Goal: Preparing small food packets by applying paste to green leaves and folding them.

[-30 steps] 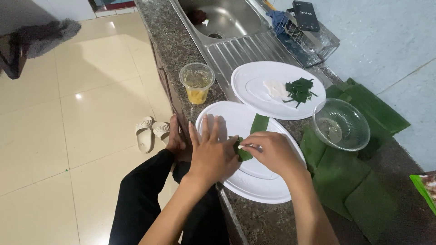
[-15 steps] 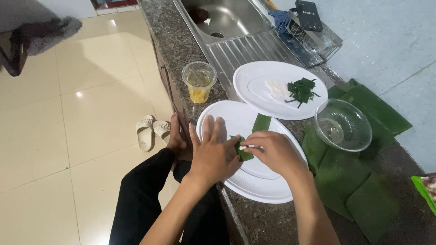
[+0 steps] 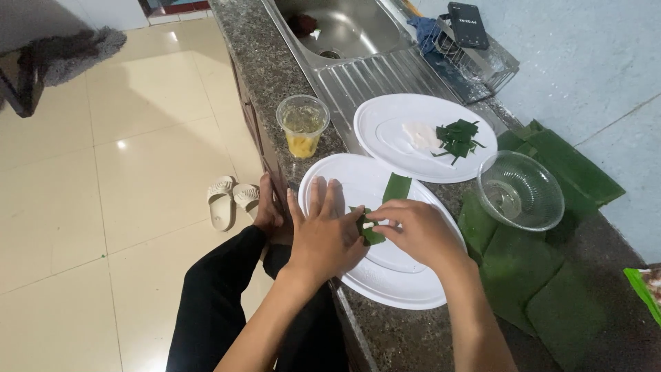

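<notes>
Hands folding a green leaf strip over a white plate on the granite counter.

Slippers (image 3: pixel 231 200) lie on the tiled floor at far left. Nearer the middle we list a plastic cup (image 3: pixel 302 125) with yellow pieces, then our left hand (image 3: pixel 325 234), spread flat with fingers extended, pressing the near plate (image 3: pixel 406 275) beside the folded leaf strip (image 3: pixel 370 227). Our right hand (image 3: pixel 416 231) pinches that strip narrowly between thumb and fingertips. Further back we note the far plate (image 3: pixel 385 127) carrying cut leaf pieces (image 3: pixel 458 138). Rightward stands a glass bowl (image 3: pixel 520 189) on banana leaves (image 3: pixel 530 262).
</notes>
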